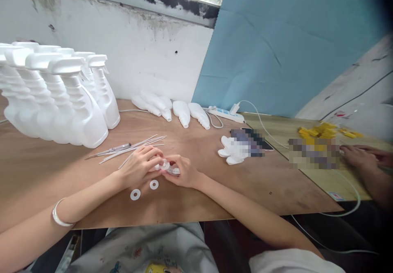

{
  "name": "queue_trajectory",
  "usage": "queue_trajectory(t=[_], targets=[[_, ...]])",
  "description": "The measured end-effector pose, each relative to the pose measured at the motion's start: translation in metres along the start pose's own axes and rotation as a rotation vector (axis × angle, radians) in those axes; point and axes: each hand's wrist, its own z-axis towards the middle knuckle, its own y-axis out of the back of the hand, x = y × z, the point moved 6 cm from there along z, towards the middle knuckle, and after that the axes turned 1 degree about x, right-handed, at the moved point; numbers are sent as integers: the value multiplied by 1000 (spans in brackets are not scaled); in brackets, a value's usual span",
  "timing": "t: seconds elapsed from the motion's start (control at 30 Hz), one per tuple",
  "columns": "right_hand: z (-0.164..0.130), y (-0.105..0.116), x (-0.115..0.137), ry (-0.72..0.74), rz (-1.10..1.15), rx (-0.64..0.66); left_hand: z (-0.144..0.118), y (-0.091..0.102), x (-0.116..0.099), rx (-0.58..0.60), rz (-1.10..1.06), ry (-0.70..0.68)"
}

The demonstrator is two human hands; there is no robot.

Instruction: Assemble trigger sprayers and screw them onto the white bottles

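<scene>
My left hand (144,164) and my right hand (184,171) meet over the brown table. The fingers of my left hand pinch a round white washer (165,165). Within my right hand's closed fingers is a white plastic spray head (174,171), partly hidden by them, its end against the washer. Two more flat white washers, a near one (135,194) and a farther one (154,184), lie below my hands. Thin white tubes (144,144) and a slim metal screwdriver (113,149) rest just beyond my left hand.
White spray bottles (76,105) with heads fitted stand at the left. Several headless bottles (181,113) lie along the wall. White plastic parts (231,150) sit near a phone (260,138). A power strip (227,114) is behind. Another person's hands (362,158) and yellow pieces (319,130) are at right.
</scene>
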Motion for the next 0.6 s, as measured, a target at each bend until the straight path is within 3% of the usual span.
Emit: queue_trajectory(t=[0.23,0.6], targets=[[-3,1,2,51,-33,-44,-1,0,-6,-3,-45,-15],[-3,-1,-2,-16,-51,-24,3,-5,-4,52,-67,20]])
